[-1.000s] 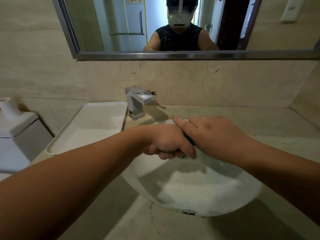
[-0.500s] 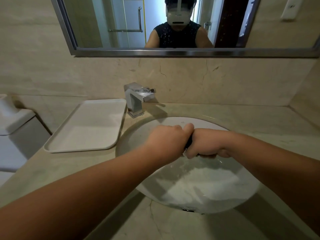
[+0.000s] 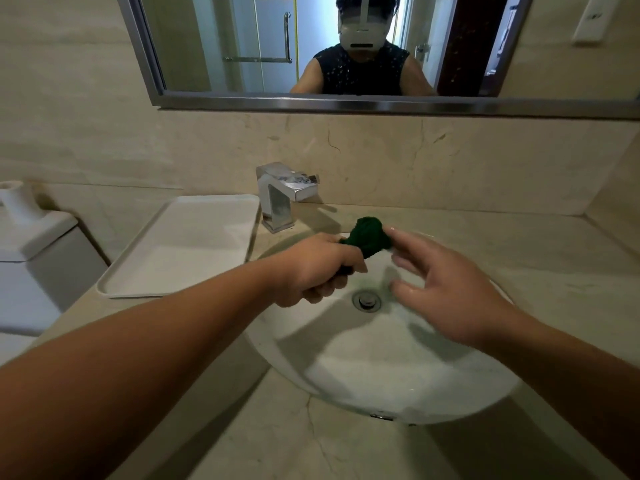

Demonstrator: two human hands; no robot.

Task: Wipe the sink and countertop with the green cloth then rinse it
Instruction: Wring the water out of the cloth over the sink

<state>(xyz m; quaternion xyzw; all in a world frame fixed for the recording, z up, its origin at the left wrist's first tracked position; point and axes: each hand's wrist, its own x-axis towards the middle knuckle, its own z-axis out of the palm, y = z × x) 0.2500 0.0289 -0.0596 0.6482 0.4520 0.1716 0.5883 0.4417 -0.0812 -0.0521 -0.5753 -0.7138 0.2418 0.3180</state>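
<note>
Head view, near to far. Forearms cut off at lower frame edges. Centre: white sink (image 3: 398,375), drain (image 3: 366,301) partly shadowed. Left hand (image 3: 317,271) fisted tight around green cloth (image 3: 370,237), wadded end protruding above fist over basin's far rim; remainder hidden inside fist. Right hand (image 3: 446,289) spread wide, fingertips beside cloth; contact indiscernible. Beyond: tray (image 3: 180,247), faucet (image 3: 282,195), mirror (image 3: 242,46) cropped at top.

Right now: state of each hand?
Left hand: closed, holding the bunched green cloth over the sink.
Right hand: open, empty, fingers spread beside the cloth.
</note>
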